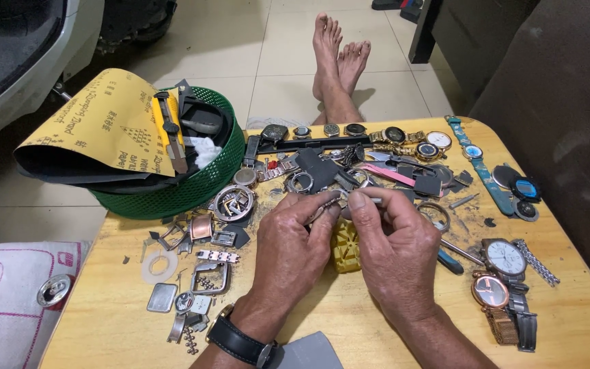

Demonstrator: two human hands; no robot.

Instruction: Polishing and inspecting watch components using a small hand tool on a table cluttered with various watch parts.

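Wrist nearest the lens wears a black watch (pixel 240 339); above it the left hand (pixel 288 249) pinches a small metal watch part (pixel 332 200), its grip closed on one end, probably to keep it steady. Opposite, the right hand (pixel 394 249) nips a thin metal pin (pixel 371 200) against that part. Both hover above a yellow block (pixel 346 246) on the tabletop (pixel 349 328). Loose watches (pixel 504 258) lie right; a green basket (pixel 192 188) with yellow sandpaper (pixel 97 123) sits left.

Small silver metal watch-bracelet piece (pixel 329 202), pinched between fingertips of both hands, held roughly level just above yellow ribbed plastic holder block (pixel 346 246) on the wooden table; thin metal pin (pixel 371 200) sticks out right.
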